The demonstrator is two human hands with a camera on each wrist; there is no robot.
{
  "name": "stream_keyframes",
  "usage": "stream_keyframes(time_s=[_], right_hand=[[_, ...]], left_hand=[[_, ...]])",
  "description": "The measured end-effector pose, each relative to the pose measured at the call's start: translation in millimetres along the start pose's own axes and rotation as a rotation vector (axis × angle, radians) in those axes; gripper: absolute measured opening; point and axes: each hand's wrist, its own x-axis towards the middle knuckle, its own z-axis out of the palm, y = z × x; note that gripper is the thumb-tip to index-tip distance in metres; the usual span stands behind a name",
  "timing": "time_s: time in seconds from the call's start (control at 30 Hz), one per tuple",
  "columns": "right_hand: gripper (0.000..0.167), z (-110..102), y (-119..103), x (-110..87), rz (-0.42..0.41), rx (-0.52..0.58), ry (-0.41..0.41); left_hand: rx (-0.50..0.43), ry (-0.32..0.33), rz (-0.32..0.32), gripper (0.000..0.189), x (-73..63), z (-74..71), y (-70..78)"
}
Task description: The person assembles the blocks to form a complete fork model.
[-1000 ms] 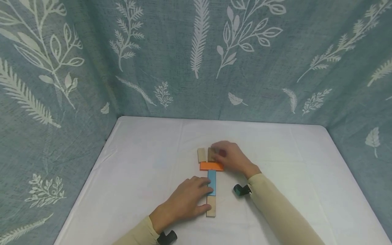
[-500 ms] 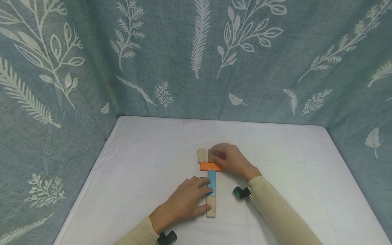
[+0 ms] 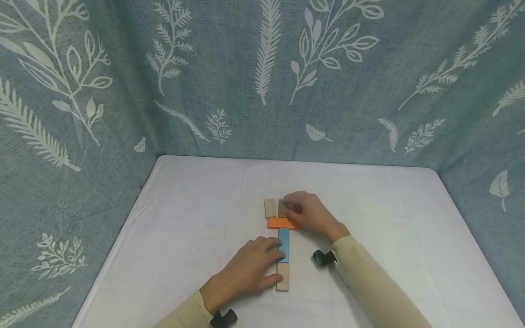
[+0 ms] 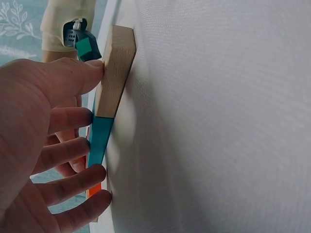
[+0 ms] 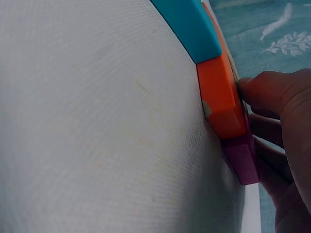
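My left hand (image 3: 260, 262) rests with relaxed fingers on the blue block (image 3: 284, 234), its thumb on the bare wooden block (image 3: 283, 284) at the near end of the row. An orange block (image 3: 278, 222) lies crosswise at the blue block's far end. Beyond it are two short wooden blocks, a left one (image 3: 270, 207) and a right one (image 3: 280, 209) partly under my right hand (image 3: 309, 212). That hand's curled thumb and fingers hold a purple block (image 5: 243, 162), beside the orange block's end in the right wrist view. Its fingertips overlap the right wooden block.
The blocks lie on a white cloth-covered table (image 3: 197, 205). A green-grey curtain with leaf prints (image 3: 246, 123) hangs behind the table and at its sides. A small dark camera (image 3: 324, 256) sits at the right wrist.
Over the last second my right hand has moved slightly nearer and left with the purple block, covering more of the right wooden block. My left hand has stayed put.
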Motion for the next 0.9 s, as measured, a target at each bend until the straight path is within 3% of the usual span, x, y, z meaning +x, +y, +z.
stream_keyframes(time_s=[0.7, 0.9], right_hand=[[0.041, -4, -2, 1.1, -0.012, -0.008, 0.0], [0.041, -16, -4, -7.2, -0.043, -0.064, 0.066]], left_hand=[[-0.01, -0.014, -0.014, 0.044, 0.3, -0.4, -0.7], [-0.051, -0.024, -0.066, 0.044, 0.0, -9.8, -6.8]])
